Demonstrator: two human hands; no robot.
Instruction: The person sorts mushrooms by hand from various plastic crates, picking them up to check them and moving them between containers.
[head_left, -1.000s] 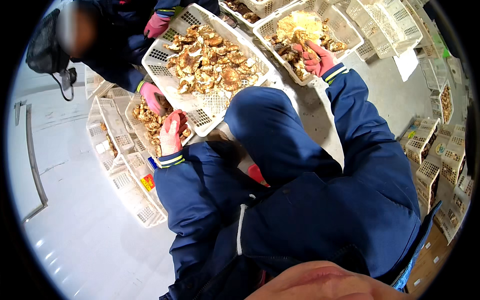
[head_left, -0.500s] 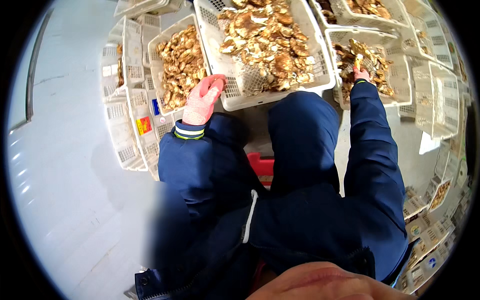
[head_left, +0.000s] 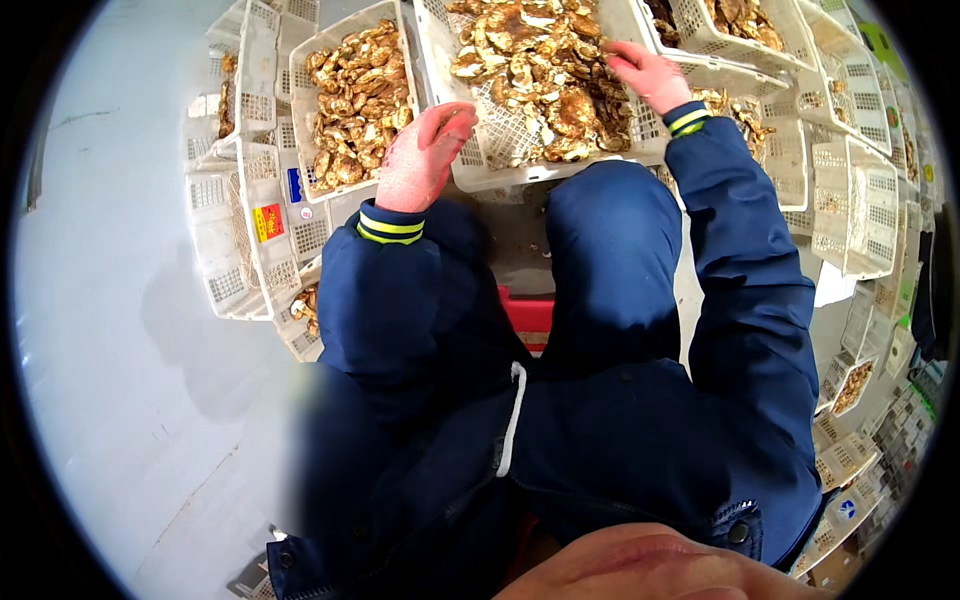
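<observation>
A large white mesh crate (head_left: 490, 174) holds brown and cream mushrooms (head_left: 530, 50) in front of my knees. My left hand (head_left: 421, 160), in a pink glove, is raised by the crate's left edge, fingers bent but apart, with nothing visible in them. My right hand (head_left: 650, 78), also gloved in pink, reaches over the crate's right side with fingers extended at the mushrooms; I see nothing held, though contact is unclear. A narrower crate of mushrooms (head_left: 355, 90) lies left of my left hand, and another mushroom crate (head_left: 775, 95) is partly behind my right sleeve.
Stacked mesh crates (head_left: 230, 230) line the left side, beside pale grey floor (head_left: 120, 400). More crates (head_left: 850, 220) crowd the right and upper right. A red object (head_left: 525, 315), perhaps a stool, shows between my legs.
My right hand has left the right-hand crate for the central one and no longer visibly holds a mushroom piece. My left hand has risen. The other person is out of view; the view has shifted.
</observation>
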